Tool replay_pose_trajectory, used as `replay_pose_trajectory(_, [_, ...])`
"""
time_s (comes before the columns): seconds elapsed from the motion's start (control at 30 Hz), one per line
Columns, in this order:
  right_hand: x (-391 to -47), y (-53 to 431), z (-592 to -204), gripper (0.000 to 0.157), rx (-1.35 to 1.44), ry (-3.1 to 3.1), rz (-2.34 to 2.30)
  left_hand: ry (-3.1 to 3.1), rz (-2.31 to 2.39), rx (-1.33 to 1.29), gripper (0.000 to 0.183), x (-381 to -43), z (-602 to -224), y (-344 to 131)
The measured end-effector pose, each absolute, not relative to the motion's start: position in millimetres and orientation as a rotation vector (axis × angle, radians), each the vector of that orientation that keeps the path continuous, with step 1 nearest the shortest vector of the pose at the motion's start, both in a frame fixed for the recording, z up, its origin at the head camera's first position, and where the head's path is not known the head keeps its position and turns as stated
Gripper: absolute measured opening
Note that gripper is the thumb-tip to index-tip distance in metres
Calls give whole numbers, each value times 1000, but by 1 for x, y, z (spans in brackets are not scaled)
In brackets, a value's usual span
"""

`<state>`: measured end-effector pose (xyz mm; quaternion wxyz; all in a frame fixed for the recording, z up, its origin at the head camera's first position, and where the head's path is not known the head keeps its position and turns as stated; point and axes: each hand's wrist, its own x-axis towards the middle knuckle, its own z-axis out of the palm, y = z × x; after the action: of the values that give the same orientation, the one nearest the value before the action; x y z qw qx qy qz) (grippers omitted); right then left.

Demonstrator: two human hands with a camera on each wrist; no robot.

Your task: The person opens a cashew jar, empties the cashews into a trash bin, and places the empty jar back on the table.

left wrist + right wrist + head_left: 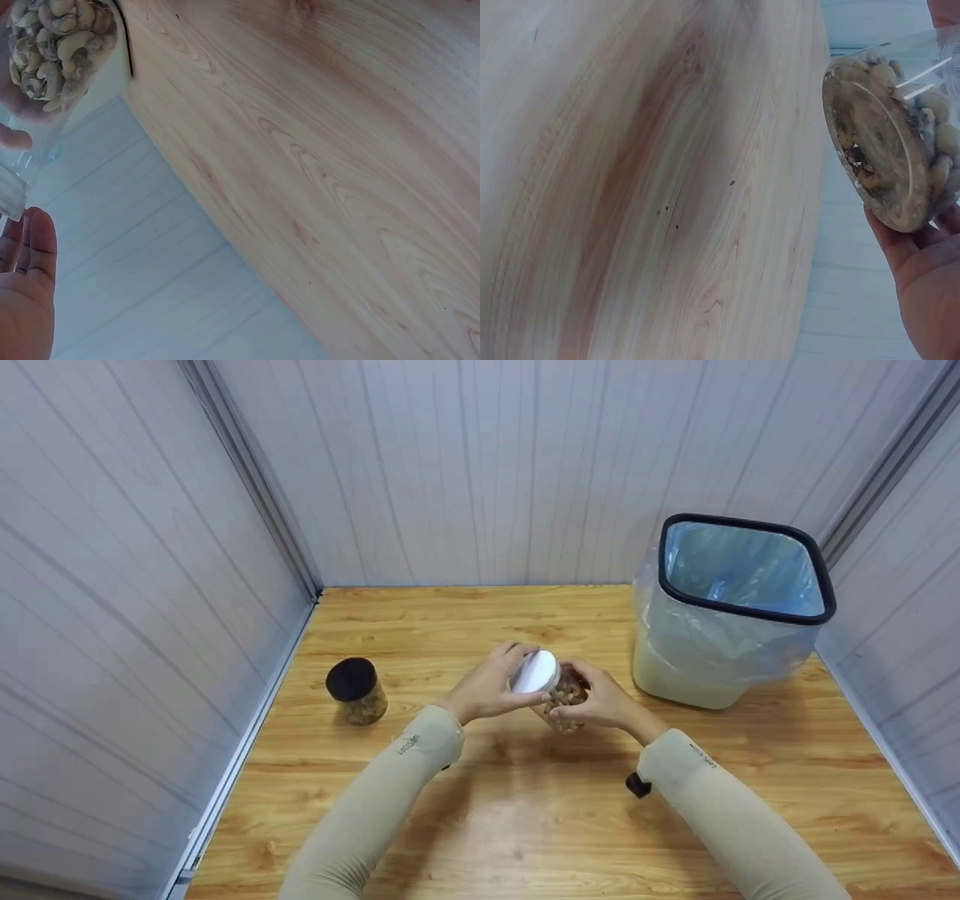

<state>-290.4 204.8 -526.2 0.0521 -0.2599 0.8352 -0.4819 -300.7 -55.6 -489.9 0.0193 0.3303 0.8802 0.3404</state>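
Observation:
A clear plastic jar point(564, 711) of cashews is tilted above the table, its white lid point(535, 671) facing up and to the left. My left hand point(493, 684) grips the lid with fingers and thumb on opposite sides of its rim. Around the jar's body curl the fingers and thumb of my right hand point(606, 701). In the left wrist view, cashews point(56, 49) show through the clear wall, and the left fingertips point(39, 232) lie at the lid end. The right wrist view shows the round jar base point(877, 146) above my right palm.
A second jar point(364, 705) with a black lid stands upright at the left of the wooden table point(517, 810). At the back right is a bin point(682, 667) with a black rim and a clear liner. Pale panel walls point(480, 472) enclose the table's back and sides.

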Motion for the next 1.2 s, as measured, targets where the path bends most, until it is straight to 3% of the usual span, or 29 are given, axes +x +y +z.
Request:
replay_pose_trajectory(0.57, [-287,204,-516,74,-774,2557,-1457,2889,806,1148,75,-304,-487,-48])
replay_pose_trajectory(0.9, [-286,201,-515,69,-766,2473,-1521,2893,891,1182,65,-307,-489,-48])
replay_pose_trajectory(1.2, [-282,198,-511,79,-741,2487,-1500,2865,984,1234,65,-309,-493,-51])
